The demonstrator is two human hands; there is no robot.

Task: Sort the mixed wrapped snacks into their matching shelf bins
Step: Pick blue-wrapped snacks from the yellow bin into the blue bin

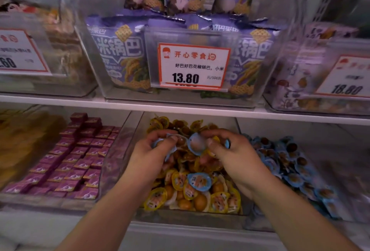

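Both hands work over the middle bin (140, 130) of the lower shelf, a clear tub heaped with yellow-rimmed snacks (218, 200). The left hand (154, 150) has its fingers curled round several blue-rimmed snacks (158, 142), and the right hand (226, 150) pinches another blue-rimmed pack (195, 144) between thumb and fingers, with more blue showing at its knuckles. The two hands sit near each other above the back half of the heap, almost touching at the fingertips. One stray blue-rimmed pack (199, 181) lies on top of the yellow ones toward the front edge of the bin.

Just to the right, past a clear wall, the blue-snack bin (290, 160) holds the matching packs. To the left, a bin of purple square packs (76, 158) fills that side.

Overhead room is tight: the white upper shelf edge (180, 110) runs just above the back of the bins, carrying a clear tub of purple rice-crisp bags (120, 50) with a price tag (193, 66) reading 13.80. The front rim of the lower shelf (180, 228) lies under both forearms.
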